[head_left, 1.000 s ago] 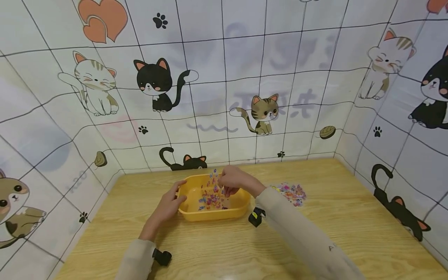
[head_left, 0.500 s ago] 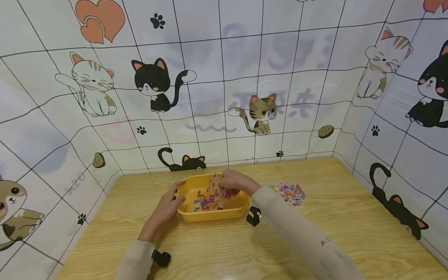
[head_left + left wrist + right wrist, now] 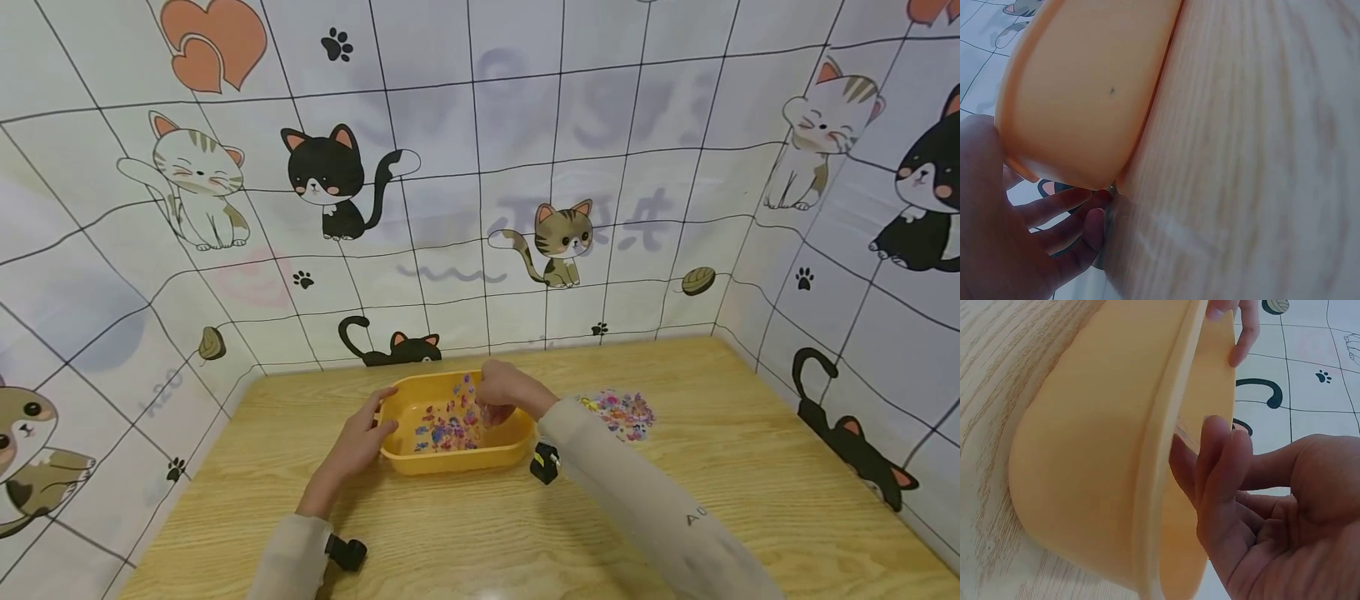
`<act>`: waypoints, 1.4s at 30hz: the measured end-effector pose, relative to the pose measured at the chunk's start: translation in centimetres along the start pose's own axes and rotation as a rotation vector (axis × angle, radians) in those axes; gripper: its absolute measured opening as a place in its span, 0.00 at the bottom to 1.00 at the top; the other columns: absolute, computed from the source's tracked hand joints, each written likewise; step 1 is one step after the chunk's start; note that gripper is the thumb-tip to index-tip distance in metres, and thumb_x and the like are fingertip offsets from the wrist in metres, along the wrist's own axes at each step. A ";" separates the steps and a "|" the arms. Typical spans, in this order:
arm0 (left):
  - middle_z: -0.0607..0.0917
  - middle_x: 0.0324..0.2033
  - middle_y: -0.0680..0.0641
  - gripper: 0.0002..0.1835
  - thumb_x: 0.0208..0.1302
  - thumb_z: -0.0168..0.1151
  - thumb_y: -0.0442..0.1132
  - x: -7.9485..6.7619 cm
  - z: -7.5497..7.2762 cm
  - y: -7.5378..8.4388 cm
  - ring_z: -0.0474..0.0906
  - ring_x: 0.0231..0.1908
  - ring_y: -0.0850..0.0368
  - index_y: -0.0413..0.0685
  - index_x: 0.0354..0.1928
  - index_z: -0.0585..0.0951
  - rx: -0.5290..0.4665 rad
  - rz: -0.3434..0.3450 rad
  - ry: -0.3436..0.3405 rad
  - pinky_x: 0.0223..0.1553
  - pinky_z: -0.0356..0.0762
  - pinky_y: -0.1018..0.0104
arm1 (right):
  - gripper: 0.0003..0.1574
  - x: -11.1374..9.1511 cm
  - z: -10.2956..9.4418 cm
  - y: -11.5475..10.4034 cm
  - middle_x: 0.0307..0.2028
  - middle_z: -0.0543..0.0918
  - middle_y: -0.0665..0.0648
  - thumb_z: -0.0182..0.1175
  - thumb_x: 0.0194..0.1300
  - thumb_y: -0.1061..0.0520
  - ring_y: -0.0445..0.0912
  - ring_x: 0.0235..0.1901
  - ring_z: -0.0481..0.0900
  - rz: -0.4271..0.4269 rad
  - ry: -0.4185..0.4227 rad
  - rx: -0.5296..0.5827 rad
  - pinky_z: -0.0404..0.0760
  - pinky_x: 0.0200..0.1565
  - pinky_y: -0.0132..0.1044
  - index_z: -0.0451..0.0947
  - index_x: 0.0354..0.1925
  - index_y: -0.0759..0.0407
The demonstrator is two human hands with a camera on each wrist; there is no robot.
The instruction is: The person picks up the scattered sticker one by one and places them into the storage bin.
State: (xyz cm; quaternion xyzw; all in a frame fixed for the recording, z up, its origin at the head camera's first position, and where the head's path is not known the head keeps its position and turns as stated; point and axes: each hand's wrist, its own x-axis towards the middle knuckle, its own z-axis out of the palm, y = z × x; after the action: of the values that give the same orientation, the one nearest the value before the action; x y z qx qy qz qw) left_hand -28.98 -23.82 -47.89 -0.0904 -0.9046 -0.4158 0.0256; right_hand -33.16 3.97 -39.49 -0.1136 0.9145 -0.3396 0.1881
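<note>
A yellow plastic basin (image 3: 457,463) sits on the table, with small colourful pieces (image 3: 450,433) spread in it and up toward its back wall. At its left end my left hand (image 3: 362,433) grips the rim; in the left wrist view, several fingers of that hand (image 3: 1035,231) lie curled beside the outer wall. My right hand (image 3: 506,392) reaches over the basin's right half, its bent fingers pointing down beside the pieces. In the right wrist view, the fingertips of the right hand (image 3: 1241,500) come together just inside the rim; I cannot tell whether they pinch pieces.
A loose pile of similar colourful pieces (image 3: 618,414) lies on the wooden table (image 3: 450,533), right of the basin and behind the right sleeve (image 3: 637,492). A white sheet (image 3: 450,125) printed with cats hangs around the back and sides.
The right hand stays over the basin and has shifted slightly. The pieces beneath it have spread a little, with fewer close to its fingers. The left hand has kept its grip.
</note>
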 end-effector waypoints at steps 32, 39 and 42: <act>0.74 0.70 0.35 0.30 0.76 0.55 0.40 0.0 -0.1 0.2 0.81 0.54 0.42 0.56 0.77 0.64 -0.011 0.012 -0.006 0.52 0.83 0.52 | 0.20 0.6 0.6 -0.6 0.13 0.79 0.57 0.58 0.68 0.65 0.46 0.13 0.81 0.046 0.010 0.019 0.83 0.21 0.37 0.76 0.18 0.62; 0.74 0.70 0.36 0.30 0.76 0.55 0.40 0.1 -0.1 0.0 0.80 0.55 0.42 0.56 0.77 0.64 -0.009 0.002 -0.003 0.53 0.83 0.52 | 0.23 0.8 0.9 -0.7 0.11 0.77 0.56 0.57 0.64 0.68 0.45 0.11 0.79 0.053 0.011 -0.054 0.79 0.17 0.36 0.70 0.13 0.56; 0.74 0.70 0.36 0.30 0.76 0.55 0.40 0.1 0.0 -0.1 0.79 0.58 0.41 0.57 0.77 0.64 -0.003 0.001 0.000 0.55 0.82 0.50 | 0.26 0.9 1.1 -0.8 0.09 0.71 0.53 0.57 0.62 0.69 0.45 0.11 0.78 0.058 0.015 -0.079 0.75 0.16 0.34 0.63 0.12 0.52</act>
State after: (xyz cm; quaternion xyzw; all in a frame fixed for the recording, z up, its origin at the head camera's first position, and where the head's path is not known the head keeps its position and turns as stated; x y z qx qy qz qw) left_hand -29.12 -23.89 -47.97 -0.0909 -0.9039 -0.4172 0.0254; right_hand -33.46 2.44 -39.90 -0.0920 0.9315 -0.2987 0.1863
